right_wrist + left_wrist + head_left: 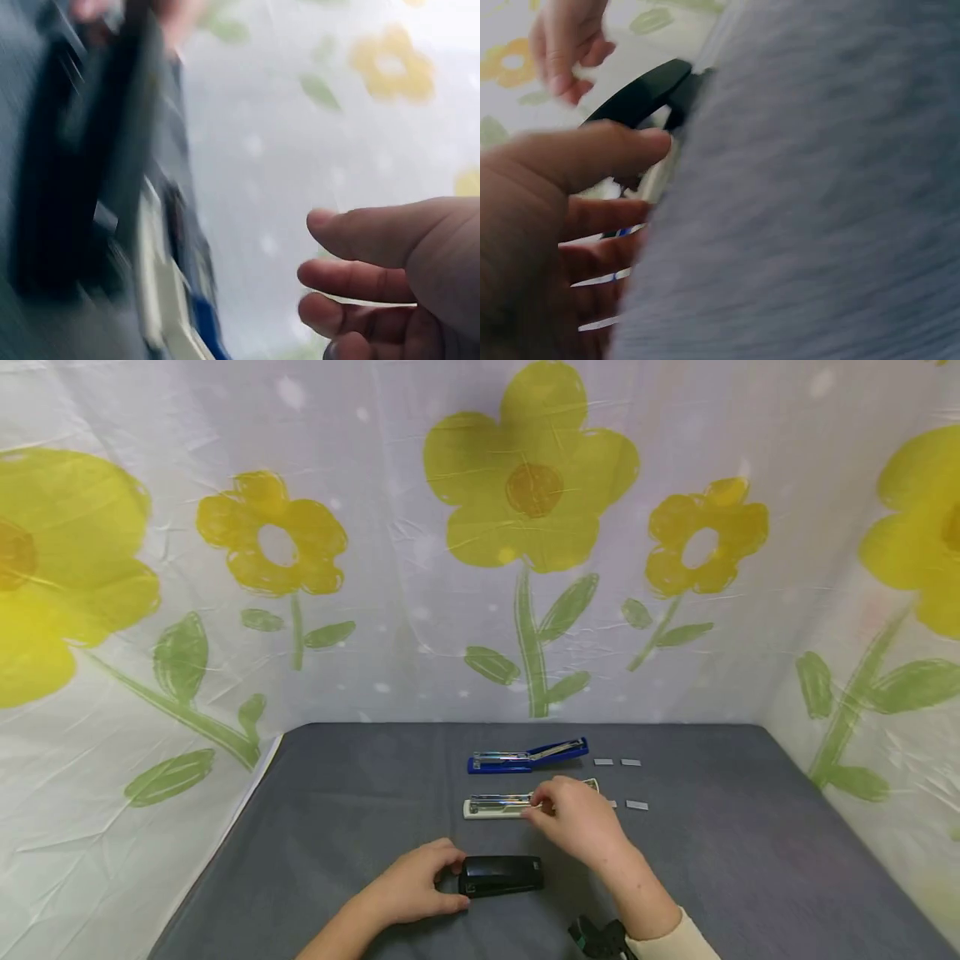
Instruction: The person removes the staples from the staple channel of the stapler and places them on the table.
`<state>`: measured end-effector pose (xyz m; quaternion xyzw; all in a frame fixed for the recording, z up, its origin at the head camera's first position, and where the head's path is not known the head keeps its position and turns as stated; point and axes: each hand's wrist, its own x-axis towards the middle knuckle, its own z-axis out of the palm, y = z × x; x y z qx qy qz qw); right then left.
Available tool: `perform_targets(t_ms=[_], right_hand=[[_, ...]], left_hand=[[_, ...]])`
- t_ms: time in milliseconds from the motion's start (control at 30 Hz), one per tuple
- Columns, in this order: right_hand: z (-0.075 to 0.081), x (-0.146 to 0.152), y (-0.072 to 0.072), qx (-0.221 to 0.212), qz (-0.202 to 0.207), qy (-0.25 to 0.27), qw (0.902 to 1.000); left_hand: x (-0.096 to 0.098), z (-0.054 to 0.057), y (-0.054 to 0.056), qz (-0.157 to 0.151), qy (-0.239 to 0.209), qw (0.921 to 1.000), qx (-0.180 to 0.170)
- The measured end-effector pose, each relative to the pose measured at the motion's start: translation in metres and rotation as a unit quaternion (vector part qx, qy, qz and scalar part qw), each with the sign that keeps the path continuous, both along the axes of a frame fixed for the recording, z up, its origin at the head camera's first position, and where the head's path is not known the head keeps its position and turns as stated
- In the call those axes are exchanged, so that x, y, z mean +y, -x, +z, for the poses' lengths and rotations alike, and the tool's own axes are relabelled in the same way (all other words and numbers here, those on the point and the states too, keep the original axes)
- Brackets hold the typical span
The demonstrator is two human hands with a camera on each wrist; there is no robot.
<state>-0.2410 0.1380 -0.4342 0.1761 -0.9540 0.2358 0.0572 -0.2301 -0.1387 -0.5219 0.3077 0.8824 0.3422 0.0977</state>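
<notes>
A black stapler (501, 875) lies at the front of the grey table. My left hand (416, 881) holds its left end, the thumb along the near edge and the fingers at the far edge. Past the left thumb (630, 154), the black stapler (649, 94) shows in the left wrist view. My right hand (581, 822) hovers over an opened white stapler (495, 808), overlapping its middle and right part. In the right wrist view, the right hand (390, 285) has loosely bent fingers with nothing between them.
Behind the white stapler lies an opened blue stapler (525, 757). Small grey staple strips (637, 805) lie right of both, one partly behind the right hand. A black device (600, 937) sits by the right sleeve. A flowered cloth (397, 610) hangs behind the table.
</notes>
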Motion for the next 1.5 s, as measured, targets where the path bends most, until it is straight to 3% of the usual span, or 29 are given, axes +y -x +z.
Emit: perform_targets(t_ms=[133,233,467,733,933,1100,1500], right_hand=[[-0.011,-0.031,-0.014,0.001,0.103,-0.053,0.9933],[-0.023,-0.050,-0.022,0.012,0.146,-0.100,0.9842],[-0.041,-0.063,-0.033,0.081,0.142,-0.140,0.9765],[-0.047,-0.057,-0.029,0.087,0.148,-0.106,0.9794],[-0.038,-0.046,-0.023,0.074,0.148,-0.052,0.9849],[-0.025,-0.032,-0.019,0.016,0.149,-0.011,0.9887],[0.017,0.017,-0.015,-0.090,0.129,0.000,0.9875]], left_hand=[[0.002,-0.005,-0.005,0.024,0.018,0.9987,0.042],[0.002,-0.008,-0.007,0.035,0.006,0.9979,0.055],[0.004,-0.016,-0.005,0.039,-0.027,0.9968,0.064],[0.004,-0.021,-0.004,0.036,-0.044,0.9965,0.062],[0.004,-0.021,-0.001,0.030,-0.048,0.9954,0.077],[0.004,-0.020,0.001,0.034,-0.039,0.9961,0.071],[0.005,-0.016,-0.001,0.032,-0.039,0.9958,0.077]])
